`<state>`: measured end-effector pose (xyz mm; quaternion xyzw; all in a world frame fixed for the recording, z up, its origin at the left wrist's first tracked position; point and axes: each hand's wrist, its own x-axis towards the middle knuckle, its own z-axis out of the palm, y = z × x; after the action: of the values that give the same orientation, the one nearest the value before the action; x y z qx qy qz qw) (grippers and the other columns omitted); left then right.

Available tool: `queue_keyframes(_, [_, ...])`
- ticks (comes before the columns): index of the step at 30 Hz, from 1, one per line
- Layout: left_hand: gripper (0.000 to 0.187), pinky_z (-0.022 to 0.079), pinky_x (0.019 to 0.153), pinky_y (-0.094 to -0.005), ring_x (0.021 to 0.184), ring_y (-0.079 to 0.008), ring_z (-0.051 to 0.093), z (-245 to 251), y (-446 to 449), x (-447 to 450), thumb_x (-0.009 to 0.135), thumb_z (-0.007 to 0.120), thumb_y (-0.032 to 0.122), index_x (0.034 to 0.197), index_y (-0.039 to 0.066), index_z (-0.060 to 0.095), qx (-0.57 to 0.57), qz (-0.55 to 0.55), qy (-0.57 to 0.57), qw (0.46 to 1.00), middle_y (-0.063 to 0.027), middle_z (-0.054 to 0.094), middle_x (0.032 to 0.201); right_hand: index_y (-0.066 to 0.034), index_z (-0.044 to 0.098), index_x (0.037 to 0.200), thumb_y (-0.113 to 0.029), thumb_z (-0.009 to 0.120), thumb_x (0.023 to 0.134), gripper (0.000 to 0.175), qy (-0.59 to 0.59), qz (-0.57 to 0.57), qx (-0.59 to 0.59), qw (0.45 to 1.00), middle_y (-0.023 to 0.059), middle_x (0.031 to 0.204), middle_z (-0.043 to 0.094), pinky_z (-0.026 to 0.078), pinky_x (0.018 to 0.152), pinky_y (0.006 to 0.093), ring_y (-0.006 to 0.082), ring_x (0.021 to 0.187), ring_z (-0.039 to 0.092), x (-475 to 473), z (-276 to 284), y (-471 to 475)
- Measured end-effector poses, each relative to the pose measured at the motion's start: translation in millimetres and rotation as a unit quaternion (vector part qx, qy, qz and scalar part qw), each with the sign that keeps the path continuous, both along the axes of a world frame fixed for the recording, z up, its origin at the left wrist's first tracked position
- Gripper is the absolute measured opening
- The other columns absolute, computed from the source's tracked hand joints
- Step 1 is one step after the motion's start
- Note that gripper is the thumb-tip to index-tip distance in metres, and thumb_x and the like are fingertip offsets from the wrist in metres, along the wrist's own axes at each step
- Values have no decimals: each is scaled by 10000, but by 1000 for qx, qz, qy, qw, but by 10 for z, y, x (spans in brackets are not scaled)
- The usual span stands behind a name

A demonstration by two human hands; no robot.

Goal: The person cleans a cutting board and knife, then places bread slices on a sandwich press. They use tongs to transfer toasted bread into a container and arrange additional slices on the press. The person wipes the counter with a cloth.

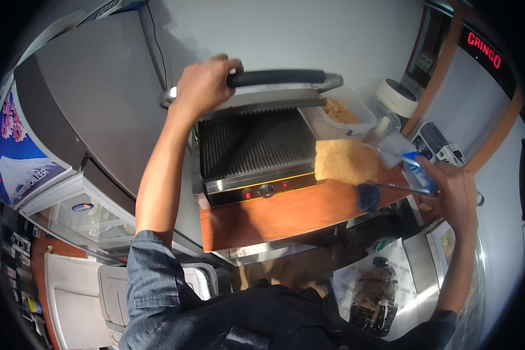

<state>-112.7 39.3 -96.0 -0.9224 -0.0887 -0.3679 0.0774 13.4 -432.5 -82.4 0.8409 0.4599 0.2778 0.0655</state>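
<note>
My left hand (208, 83) grips the left end of the black handle (280, 78) on the raised lid of a contact grill. Ridges cover the grill's dark lower plate (253, 142), where no food lies; a red switch and a knob are on its front. At the right, my right hand (453, 192) holds metal tongs (402, 188) with blue on the grip. Between the tongs' arms is a flat golden-brown piece of bread (345, 162), just right of the plate and over the counter's front part. The lid's underside is mostly hidden.
Behind the bread stands a clear plastic tub (354, 127) with shredded brown food. A dark blue cloth (368, 199) hangs at the wooden counter (253, 223). A white round appliance (397, 98) is at the back right. A tall fridge (100, 74) flanks the grill's left; an open bag (376, 288) lies below right.
</note>
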Motion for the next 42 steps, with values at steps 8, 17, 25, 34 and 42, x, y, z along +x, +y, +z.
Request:
queue_keyframes(8, [419, 546, 786, -443, 875, -333, 688, 723, 808, 561, 698, 728, 121, 1116, 137, 741, -21, 21, 30, 999, -127, 729, 948, -185, 591, 1405, -259, 809, 774, 671, -103, 28, -105, 989, 49, 909, 697, 570, 683, 367, 228, 807, 723, 749, -277, 1667])
queue_keyframes(17, [444, 549, 771, -417, 807, -323, 695, 754, 945, 602, 693, 742, 157, 1133, 99, 738, -8, -14, 22, 1000, -145, 735, 894, -105, 510, 1455, -139, 718, 818, 671, -78, 23, -47, 996, 113, 1030, 634, 574, 692, 381, 261, 925, 678, 597, -1070, 2047])
queue_keyframes(25, [349, 553, 748, -448, 820, -367, 706, 820, 887, 589, 652, 760, 157, 985, 54, 758, -18, -20, 50, 998, -189, 744, 882, -122, 562, 1452, -105, 714, 790, 679, -79, 23, -73, 994, 90, 972, 630, 569, 656, 354, 242, 822, 679, 333, -652, 1879])
queue_keyframes(34, [349, 555, 753, -442, 807, -366, 706, 821, 902, 591, 646, 764, 140, 984, 54, 765, -38, -21, 50, 998, -197, 742, 871, -133, 598, 1409, -145, 795, 748, 689, -65, -34, -82, 994, 108, 985, 661, 574, 688, 391, 261, 848, 725, 680, -809, 2337])
queue_keyframes(42, [353, 563, 770, -439, 834, -376, 712, 809, 952, 630, 643, 756, 142, 982, 48, 764, -27, -35, 44, 998, -202, 746, 895, -135, 737, 1212, -132, 825, 726, 495, -56, 44, -75, 995, 119, 902, 709, 567, 729, 439, 318, 869, 721, 817, -56, 2199])
